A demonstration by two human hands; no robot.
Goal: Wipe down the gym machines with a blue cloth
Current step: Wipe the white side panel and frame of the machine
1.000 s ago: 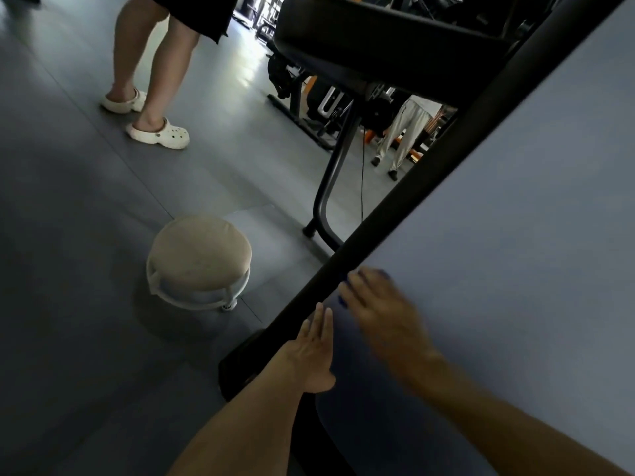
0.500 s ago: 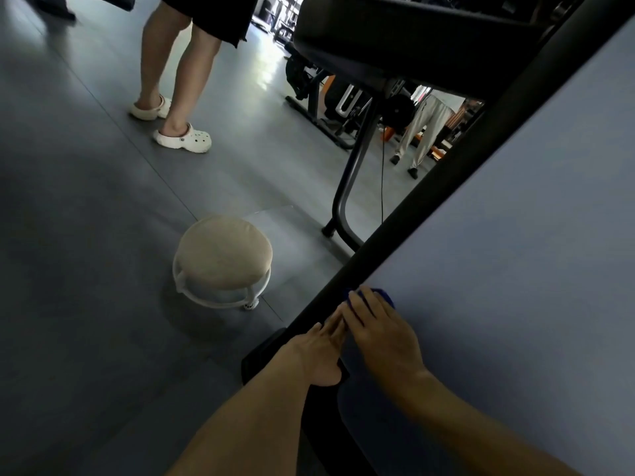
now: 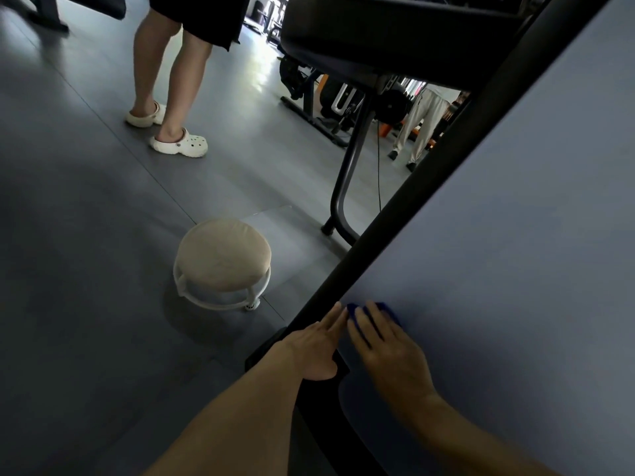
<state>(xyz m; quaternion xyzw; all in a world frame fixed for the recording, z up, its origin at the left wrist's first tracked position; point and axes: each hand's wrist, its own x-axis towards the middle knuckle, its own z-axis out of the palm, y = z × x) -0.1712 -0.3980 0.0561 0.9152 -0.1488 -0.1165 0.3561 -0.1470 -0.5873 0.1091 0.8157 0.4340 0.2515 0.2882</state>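
The treadmill's grey running belt (image 3: 498, 252) fills the right side, edged by a black side rail (image 3: 395, 221). My right hand (image 3: 388, 348) lies flat on the belt near its rear end, fingers straight, pressing the blue cloth (image 3: 386, 309); only the cloth's front edge shows past my fingertips. My left hand (image 3: 318, 348) rests open on the black rail right beside it, fingers straight and nearly touching the right hand.
A low round beige stool (image 3: 223, 259) stands on the dark floor left of the treadmill. A person in white clogs (image 3: 178, 144) stands farther back. The treadmill's console (image 3: 378, 39) and upright post (image 3: 347, 173) rise ahead; another person (image 3: 422, 121) and machines are behind.
My right hand with the cloth has slid back toward me along the belt edge, and both hands now lie side by side. The view has shifted left and down.
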